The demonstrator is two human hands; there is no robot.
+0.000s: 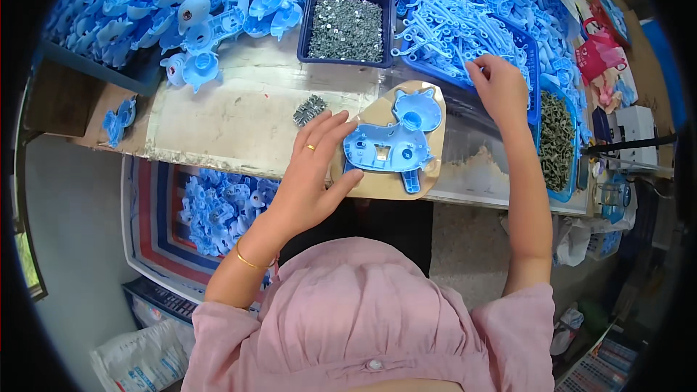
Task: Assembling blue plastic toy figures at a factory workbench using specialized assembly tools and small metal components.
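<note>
The shell (pixel 394 138) is blue, its board (pixel 381 187) tan

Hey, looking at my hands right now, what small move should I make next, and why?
Probably draw one slim blue piece from the blue basket with your right hand. Its fingertips are at the pile, though whether they already pinch one is unclear. Your left hand is at the edge of the blue shell, well placed to steady it.

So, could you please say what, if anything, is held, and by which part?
It cannot be told: the left hand spans the left end of the blue shell; the right hand is at blue sticks.
</note>
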